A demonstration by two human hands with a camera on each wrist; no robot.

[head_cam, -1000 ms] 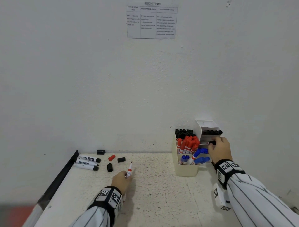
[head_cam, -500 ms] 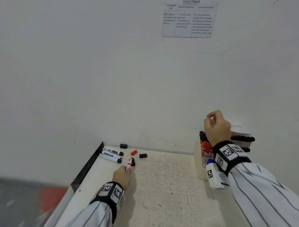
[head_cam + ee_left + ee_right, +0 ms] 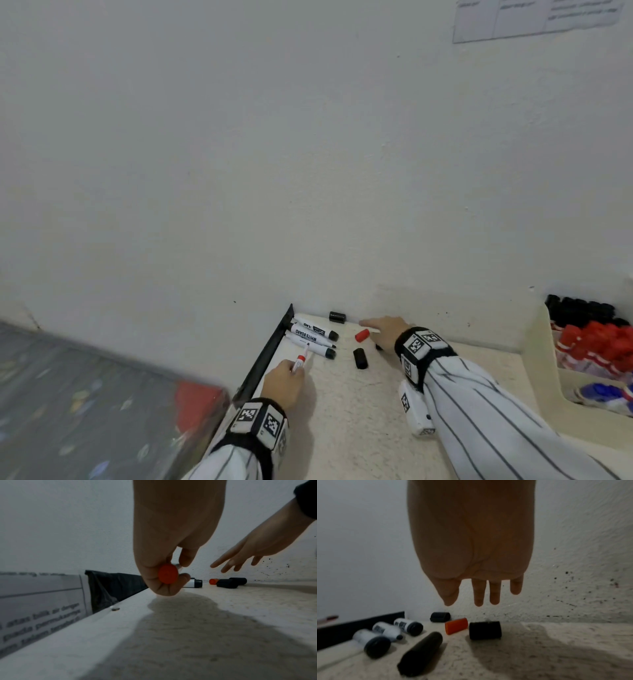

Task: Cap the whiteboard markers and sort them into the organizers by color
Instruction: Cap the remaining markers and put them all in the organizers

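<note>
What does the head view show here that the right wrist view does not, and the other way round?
Only the head view shows the left hand gripping the uncapped red marker, the organizer with black, red and blue markers at the right edge, and the paper sheet on the wall. Only the right wrist view shows the right hand from below, fingers straight and spread above the caps, touching nothing. Both show the red cap, loose black caps and three black markers lying on the table.
</note>
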